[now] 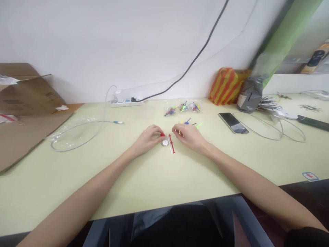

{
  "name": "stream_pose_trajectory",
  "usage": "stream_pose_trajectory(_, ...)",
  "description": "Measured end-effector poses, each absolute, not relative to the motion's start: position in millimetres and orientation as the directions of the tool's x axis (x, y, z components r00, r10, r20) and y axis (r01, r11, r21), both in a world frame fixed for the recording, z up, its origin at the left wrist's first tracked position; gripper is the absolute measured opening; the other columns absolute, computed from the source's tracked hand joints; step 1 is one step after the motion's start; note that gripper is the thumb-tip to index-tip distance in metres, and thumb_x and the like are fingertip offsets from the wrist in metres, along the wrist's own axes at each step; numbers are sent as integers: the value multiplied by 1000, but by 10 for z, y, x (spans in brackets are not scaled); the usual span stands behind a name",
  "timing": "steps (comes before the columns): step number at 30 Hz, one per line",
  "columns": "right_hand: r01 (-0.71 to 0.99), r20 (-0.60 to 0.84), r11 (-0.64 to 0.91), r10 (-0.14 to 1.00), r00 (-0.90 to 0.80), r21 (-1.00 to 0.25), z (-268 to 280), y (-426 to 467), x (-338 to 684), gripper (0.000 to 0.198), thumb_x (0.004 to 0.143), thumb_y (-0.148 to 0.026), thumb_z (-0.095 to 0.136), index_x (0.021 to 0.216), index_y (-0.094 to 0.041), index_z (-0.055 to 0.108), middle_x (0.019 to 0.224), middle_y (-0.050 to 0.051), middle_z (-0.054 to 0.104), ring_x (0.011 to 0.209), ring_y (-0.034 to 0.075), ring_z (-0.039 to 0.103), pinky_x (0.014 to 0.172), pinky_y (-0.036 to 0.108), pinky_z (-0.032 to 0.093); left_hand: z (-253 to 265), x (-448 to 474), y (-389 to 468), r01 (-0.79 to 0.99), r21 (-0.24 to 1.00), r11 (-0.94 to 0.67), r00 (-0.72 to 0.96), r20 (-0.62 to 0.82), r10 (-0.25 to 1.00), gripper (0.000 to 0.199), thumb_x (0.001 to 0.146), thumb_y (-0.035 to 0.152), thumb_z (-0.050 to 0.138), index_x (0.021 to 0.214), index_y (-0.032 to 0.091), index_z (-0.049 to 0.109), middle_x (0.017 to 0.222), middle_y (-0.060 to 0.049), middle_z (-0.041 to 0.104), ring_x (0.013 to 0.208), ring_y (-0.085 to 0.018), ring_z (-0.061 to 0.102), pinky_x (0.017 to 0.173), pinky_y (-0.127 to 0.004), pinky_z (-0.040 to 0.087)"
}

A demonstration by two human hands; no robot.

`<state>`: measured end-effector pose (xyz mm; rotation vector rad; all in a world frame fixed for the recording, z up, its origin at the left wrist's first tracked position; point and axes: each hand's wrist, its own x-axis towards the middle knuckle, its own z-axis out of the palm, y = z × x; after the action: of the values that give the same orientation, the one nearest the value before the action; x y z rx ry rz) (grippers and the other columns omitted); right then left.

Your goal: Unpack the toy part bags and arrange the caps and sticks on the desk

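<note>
My left hand pinches a small red plastic piece between thumb and fingertips. Just to its right, my right hand has its fingers drawn together; whether anything is between them I cannot make out. A bit of yellow shows under that hand. Between the two hands, a white round piece lies on the table beside a red arrow-shaped stick and a thin white stick. Beyond my right hand are a blue piece and a bright green piece, partly hidden by the hand.
Clear bags of coloured pieces lie near the wall. A power strip with a black cable stands left of them. To the right are a phone and a striped bag. Cardboard covers the table's left end.
</note>
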<state>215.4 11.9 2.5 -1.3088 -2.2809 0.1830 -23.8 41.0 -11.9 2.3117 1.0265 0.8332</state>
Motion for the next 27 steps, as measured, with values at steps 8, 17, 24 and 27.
stream_pose_trajectory(8,775,409,511,840,-357,-371,12,131,2156,19,96,-14,50,104,-21,66,95,5,74,71,16,62,68,27,37,-100,-253,408,517,631,-578,555,268,788,28,94,48,63,104,27,77,111,-5,65,105,-24,64,101,-41,50)
stream_pose_trajectory(17,694,495,627,755,-430,-353,28,125,2171,20,101,-19,50,112,-21,66,97,4,71,76,15,62,72,27,40,-67,-246,398,479,669,-568,573,253,780,27,98,44,58,104,26,77,105,-4,70,105,-24,63,98,-39,48)
stream_pose_trajectory(24,712,342,636,767,-543,-296,-50,264,2267,16,97,-14,59,105,-18,73,104,9,67,100,21,61,78,28,41,-79,-258,410,482,665,-571,571,257,780,28,97,45,58,105,27,77,104,-4,71,103,-23,64,95,-38,50)
stream_pose_trajectory(27,645,294,663,748,-595,-381,-37,244,2243,13,97,-17,64,103,-19,75,97,7,67,90,18,62,77,27,41,-79,-254,405,490,657,-573,559,267,785,31,96,48,58,108,26,76,105,-5,71,103,-24,64,96,-39,50)
